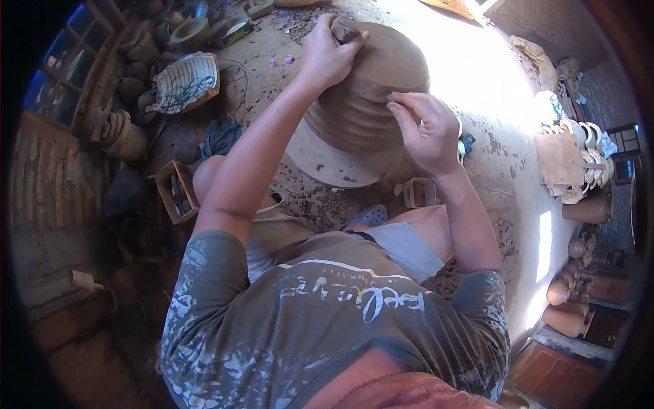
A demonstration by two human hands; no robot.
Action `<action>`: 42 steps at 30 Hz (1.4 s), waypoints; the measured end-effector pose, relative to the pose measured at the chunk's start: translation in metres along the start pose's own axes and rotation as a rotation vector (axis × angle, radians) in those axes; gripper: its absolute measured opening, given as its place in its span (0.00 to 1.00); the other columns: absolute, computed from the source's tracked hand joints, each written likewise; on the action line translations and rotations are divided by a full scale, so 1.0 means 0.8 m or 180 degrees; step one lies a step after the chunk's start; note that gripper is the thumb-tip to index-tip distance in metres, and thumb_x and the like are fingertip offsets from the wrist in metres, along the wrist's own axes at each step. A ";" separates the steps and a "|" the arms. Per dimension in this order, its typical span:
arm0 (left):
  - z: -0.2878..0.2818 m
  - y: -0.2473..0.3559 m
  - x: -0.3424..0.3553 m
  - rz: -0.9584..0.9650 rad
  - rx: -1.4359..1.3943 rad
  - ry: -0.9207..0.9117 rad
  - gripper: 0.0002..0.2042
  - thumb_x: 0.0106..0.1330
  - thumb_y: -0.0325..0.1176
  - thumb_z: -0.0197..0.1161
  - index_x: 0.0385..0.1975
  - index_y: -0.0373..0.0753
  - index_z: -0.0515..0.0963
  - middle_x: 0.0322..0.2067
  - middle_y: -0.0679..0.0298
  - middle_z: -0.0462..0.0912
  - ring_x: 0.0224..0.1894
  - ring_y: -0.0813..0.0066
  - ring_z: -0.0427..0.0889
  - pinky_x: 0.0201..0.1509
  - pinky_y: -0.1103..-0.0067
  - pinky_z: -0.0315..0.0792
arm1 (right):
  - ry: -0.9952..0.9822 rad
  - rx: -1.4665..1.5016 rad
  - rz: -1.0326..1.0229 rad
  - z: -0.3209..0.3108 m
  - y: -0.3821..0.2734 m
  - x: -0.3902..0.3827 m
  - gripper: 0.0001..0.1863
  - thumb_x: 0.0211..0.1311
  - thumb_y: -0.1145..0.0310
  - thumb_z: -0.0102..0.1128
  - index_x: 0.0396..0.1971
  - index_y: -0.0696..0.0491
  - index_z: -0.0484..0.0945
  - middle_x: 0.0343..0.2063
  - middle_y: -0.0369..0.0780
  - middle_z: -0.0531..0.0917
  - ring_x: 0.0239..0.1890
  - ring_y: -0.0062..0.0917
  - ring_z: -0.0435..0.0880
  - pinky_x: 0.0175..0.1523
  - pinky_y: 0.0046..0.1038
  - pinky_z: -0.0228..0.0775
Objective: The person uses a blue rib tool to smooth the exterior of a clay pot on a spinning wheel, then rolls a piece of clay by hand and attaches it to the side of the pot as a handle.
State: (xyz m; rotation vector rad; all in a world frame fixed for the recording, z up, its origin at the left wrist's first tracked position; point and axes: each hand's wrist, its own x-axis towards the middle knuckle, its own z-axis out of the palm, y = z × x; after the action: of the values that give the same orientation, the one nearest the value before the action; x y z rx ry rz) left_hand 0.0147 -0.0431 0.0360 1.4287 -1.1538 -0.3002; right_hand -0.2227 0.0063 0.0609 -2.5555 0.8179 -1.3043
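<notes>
A large brown clay pot (361, 112) with ridged sides stands in front of me on a pale round board (327, 163). At its far left edge, my left hand (332, 58) is closed around a dark lump of clay (345, 31). My right hand (429, 129) is at the near right edge of the pot, with thumb and fingers pinched together against it. Whatever lies between those fingertips is too small to make out.
Clay crumbs litter the floor around the board. To the left are a ribbed tray (184, 82) with dark cord, a wooden box (176, 192) of tools and several pots. A small wooden stool (419, 193) stands close on the right; more pots (569, 317) line the right wall.
</notes>
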 end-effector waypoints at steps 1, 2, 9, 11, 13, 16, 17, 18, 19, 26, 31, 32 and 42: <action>0.000 0.002 0.001 0.0001 0.0005 0.0069 0.35 0.64 0.52 0.80 0.61 0.30 0.78 0.50 0.46 0.91 0.54 0.54 0.90 0.59 0.65 0.81 | -0.0052 -0.0103 -0.0179 0.002 0.000 0.005 0.04 0.62 0.74 0.76 0.36 0.55 0.91 0.34 0.39 0.90 0.38 0.36 0.88 0.46 0.38 0.79; 0.000 0.003 -0.001 -0.0103 0.0003 0.0111 0.35 0.64 0.52 0.79 0.61 0.29 0.77 0.50 0.43 0.90 0.54 0.50 0.90 0.60 0.63 0.81 | -0.0086 -0.0205 -0.0314 0.005 -0.001 0.011 0.03 0.61 0.74 0.76 0.34 0.54 0.90 0.33 0.39 0.89 0.38 0.36 0.87 0.46 0.37 0.79; 0.011 -0.005 0.004 -0.0260 -0.0256 -0.0114 0.36 0.63 0.50 0.79 0.62 0.28 0.77 0.51 0.41 0.90 0.56 0.47 0.90 0.62 0.61 0.81 | -0.0102 -0.0408 -0.0600 0.037 -0.001 0.049 0.04 0.55 0.71 0.76 0.26 0.50 0.87 0.30 0.35 0.85 0.38 0.34 0.82 0.45 0.37 0.75; 0.002 -0.017 0.019 -0.0173 -0.0237 -0.0428 0.36 0.63 0.49 0.80 0.62 0.28 0.78 0.51 0.42 0.90 0.56 0.48 0.90 0.63 0.61 0.81 | -0.0127 -0.0335 -0.0538 0.040 0.001 0.054 0.05 0.54 0.71 0.77 0.25 0.50 0.87 0.31 0.35 0.84 0.40 0.34 0.81 0.46 0.37 0.75; -0.001 -0.019 0.026 -0.0235 -0.0537 -0.0613 0.29 0.65 0.42 0.79 0.60 0.32 0.79 0.50 0.50 0.90 0.54 0.60 0.89 0.62 0.67 0.80 | -0.0206 -0.0223 -0.0452 0.042 0.006 0.055 0.05 0.54 0.71 0.77 0.25 0.50 0.87 0.32 0.34 0.84 0.41 0.34 0.81 0.47 0.37 0.74; -0.003 -0.013 0.033 -0.0374 -0.0822 -0.0826 0.25 0.65 0.33 0.78 0.61 0.38 0.78 0.48 0.58 0.88 0.52 0.69 0.85 0.60 0.71 0.79 | -0.0365 -0.0193 -0.0388 0.032 0.014 0.054 0.05 0.54 0.71 0.77 0.25 0.51 0.87 0.32 0.35 0.83 0.41 0.34 0.80 0.49 0.37 0.73; -0.001 -0.012 0.035 -0.0367 -0.0804 -0.0840 0.25 0.65 0.32 0.78 0.60 0.37 0.78 0.47 0.58 0.88 0.51 0.70 0.85 0.59 0.71 0.79 | -0.0384 -0.0146 -0.0351 0.027 0.016 0.052 0.05 0.53 0.71 0.77 0.25 0.51 0.87 0.32 0.35 0.83 0.41 0.34 0.80 0.49 0.36 0.72; -0.001 -0.014 0.038 -0.0355 -0.0778 -0.0837 0.24 0.65 0.32 0.79 0.59 0.37 0.78 0.46 0.59 0.88 0.50 0.70 0.84 0.58 0.72 0.79 | -0.0401 -0.0086 -0.0330 0.023 0.017 0.051 0.05 0.53 0.71 0.78 0.25 0.52 0.87 0.32 0.35 0.83 0.40 0.33 0.80 0.49 0.36 0.72; -0.001 -0.019 0.041 -0.0267 -0.0764 -0.0831 0.24 0.64 0.32 0.79 0.59 0.37 0.78 0.46 0.60 0.88 0.50 0.70 0.84 0.57 0.72 0.79 | -0.0417 -0.0026 -0.0307 0.019 0.020 0.050 0.06 0.53 0.72 0.78 0.25 0.52 0.87 0.32 0.36 0.83 0.40 0.33 0.80 0.49 0.36 0.72; 0.005 -0.038 0.051 -0.0187 -0.0982 -0.1060 0.25 0.65 0.32 0.79 0.60 0.38 0.79 0.48 0.59 0.88 0.53 0.70 0.84 0.60 0.71 0.79 | -0.0691 0.0315 0.0129 -0.031 0.062 0.029 0.06 0.59 0.77 0.78 0.30 0.57 0.86 0.33 0.38 0.83 0.41 0.29 0.82 0.49 0.31 0.75; 0.013 -0.060 0.056 0.0092 -0.1361 -0.1062 0.23 0.69 0.40 0.77 0.57 0.32 0.80 0.48 0.57 0.91 0.50 0.70 0.89 0.59 0.72 0.80 | -0.0437 0.0387 0.0563 -0.070 0.097 0.019 0.05 0.67 0.76 0.74 0.39 0.58 0.85 0.38 0.38 0.86 0.44 0.26 0.84 0.49 0.28 0.80; 0.014 -0.056 0.054 0.0126 -0.1433 -0.1062 0.22 0.70 0.38 0.77 0.57 0.33 0.80 0.48 0.60 0.90 0.50 0.72 0.88 0.59 0.74 0.80 | -0.0367 0.0352 0.0709 -0.081 0.107 0.013 0.06 0.70 0.74 0.72 0.41 0.59 0.85 0.38 0.41 0.89 0.42 0.28 0.88 0.49 0.29 0.81; -0.052 0.022 -0.022 0.0537 -0.1840 -0.0830 0.15 0.72 0.41 0.71 0.36 0.31 0.86 0.33 0.65 0.89 0.37 0.78 0.83 0.44 0.75 0.78 | -0.1028 -0.3483 0.1644 -0.310 0.211 -0.111 0.17 0.75 0.61 0.69 0.48 0.61 0.88 0.44 0.46 0.91 0.43 0.34 0.91 0.49 0.31 0.83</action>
State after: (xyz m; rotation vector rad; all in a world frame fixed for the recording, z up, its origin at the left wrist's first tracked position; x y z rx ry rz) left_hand 0.0298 -0.0004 0.0538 0.7956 -1.2569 -0.6557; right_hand -0.5275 -0.0620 0.0863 -2.7054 2.3609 -0.2404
